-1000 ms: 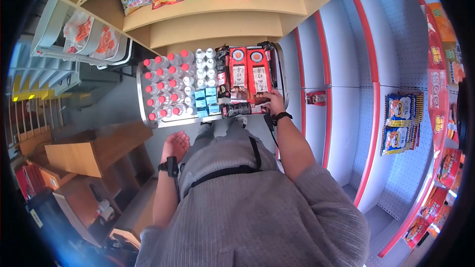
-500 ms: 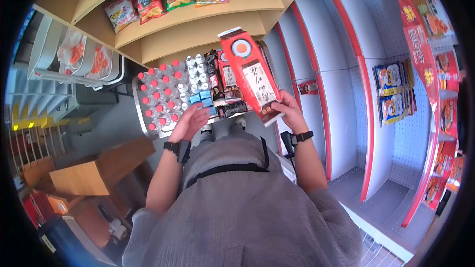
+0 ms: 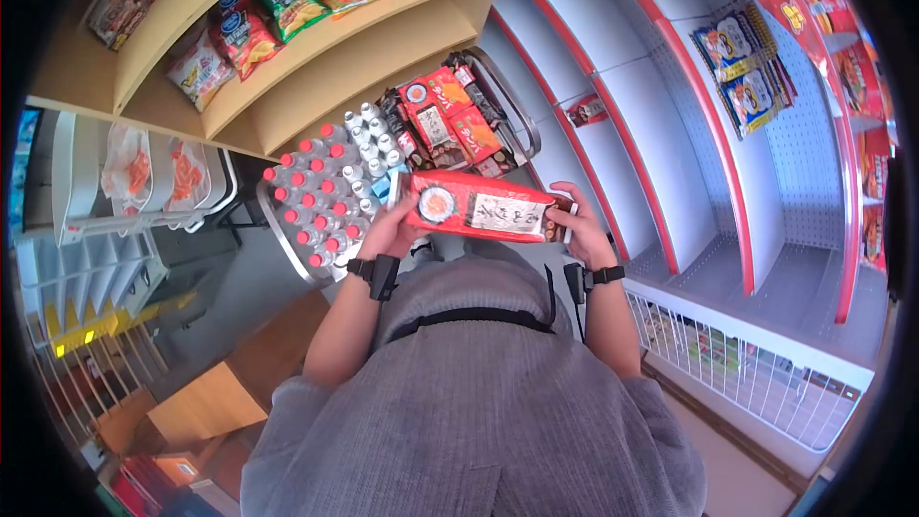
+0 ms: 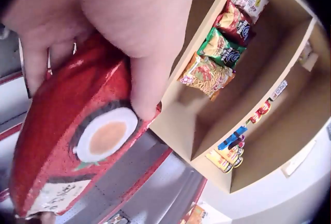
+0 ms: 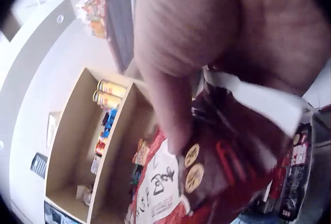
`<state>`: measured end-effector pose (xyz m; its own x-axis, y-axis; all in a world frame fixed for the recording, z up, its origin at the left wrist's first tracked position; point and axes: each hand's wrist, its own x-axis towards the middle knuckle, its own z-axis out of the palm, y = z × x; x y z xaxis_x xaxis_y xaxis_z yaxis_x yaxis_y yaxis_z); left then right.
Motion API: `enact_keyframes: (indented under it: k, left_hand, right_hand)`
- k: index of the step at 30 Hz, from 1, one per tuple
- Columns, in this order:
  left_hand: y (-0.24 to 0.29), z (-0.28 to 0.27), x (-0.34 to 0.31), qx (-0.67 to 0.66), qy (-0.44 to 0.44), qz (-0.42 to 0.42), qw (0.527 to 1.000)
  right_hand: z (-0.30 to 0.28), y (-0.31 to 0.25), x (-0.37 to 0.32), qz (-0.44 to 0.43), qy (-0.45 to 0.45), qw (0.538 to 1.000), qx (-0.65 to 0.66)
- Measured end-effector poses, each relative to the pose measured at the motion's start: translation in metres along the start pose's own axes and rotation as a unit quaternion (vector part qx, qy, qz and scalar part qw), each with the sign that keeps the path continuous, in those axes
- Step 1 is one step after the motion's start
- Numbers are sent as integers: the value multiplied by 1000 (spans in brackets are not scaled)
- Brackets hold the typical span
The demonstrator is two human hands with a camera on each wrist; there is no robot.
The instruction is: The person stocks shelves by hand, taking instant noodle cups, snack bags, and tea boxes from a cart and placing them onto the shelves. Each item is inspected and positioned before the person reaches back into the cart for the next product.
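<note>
A long red package (image 3: 469, 208) with a white label and a round picture lies sideways in front of the body in the head view. The left hand (image 3: 388, 233) grips its left end, thumb on the printed face; the left wrist view shows this thumb beside the round picture on the package (image 4: 98, 125). At the dark brown right end, the right hand (image 3: 586, 230) pinches the package, its thumb over the front. In the right wrist view the right hand (image 5: 207, 43) holds the brown end (image 5: 222, 146) near the white label.
Beyond the package stands a cart (image 3: 278, 235) with red-capped bottles (image 3: 306, 199), white-capped bottles (image 3: 373, 139) and red packages (image 3: 474, 134). Wooden shelves (image 3: 335, 67) with snack bags (image 3: 244, 35) rise behind it. White shelving with red edges (image 3: 661, 29) runs along the right, above a wire basket (image 3: 756, 354).
The right hand has lifted the red package off the cart and brought it closer to the body. It has turned from upright to sideways, and the left hand has taken hold of its other end.
</note>
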<state>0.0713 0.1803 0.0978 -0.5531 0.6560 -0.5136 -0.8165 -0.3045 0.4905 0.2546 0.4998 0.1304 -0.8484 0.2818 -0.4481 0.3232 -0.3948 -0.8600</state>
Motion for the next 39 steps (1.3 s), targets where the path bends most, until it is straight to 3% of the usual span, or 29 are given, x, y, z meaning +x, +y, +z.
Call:
enact_keyframes:
  k: [2, 8, 9, 12, 16, 22, 28, 30, 31, 34, 36, 39]
  left_hand:
    - [-5, -12, -8, 13, 14, -48, 999]
    - [9, -18, -34, 137, -51, -135, 980]
    - [8, -29, -31, 141, -102, -134, 976]
    - [13, -24, -41, 209, -121, -85, 967]
    - [14, -15, -43, 253, -112, -123, 953]
    - [-15, 16, -56, 256, -63, -48, 963]
    - [-53, 51, -70, 247, -59, 8, 967]
    - [-62, 62, -80, 212, -21, -13, 977]
    - [-73, 49, -73, 204, -53, -34, 977]
    - [-99, 92, -87, 128, -60, -32, 990]
    - [-119, 116, -96, 113, -52, -49, 991]
    - [-146, 123, -105, 184, -127, -52, 973]
  right_hand:
    - [-1, 7, -14, 34, 63, 993, 91]
    - [12, 39, -37, 23, 138, 985, 99]
    - [14, 43, -39, 21, 142, 983, 118]
    - [19, 52, -43, 13, 154, 979, 136]
    - [30, 37, -59, 7, 145, 976, 164]
    - [-2, 55, -70, -32, 185, 970, 154]
    - [-34, 28, -94, -17, 131, 968, 215]
    - [-21, 3, -111, -30, 102, 905, 411]
    - [-72, 61, -96, -97, -73, 901, 416]
    - [-6, 9, -130, -88, -76, 917, 381]
    - [1, 22, -125, -88, -31, 925, 368]
    - [-18, 37, -123, -92, 36, 932, 350]
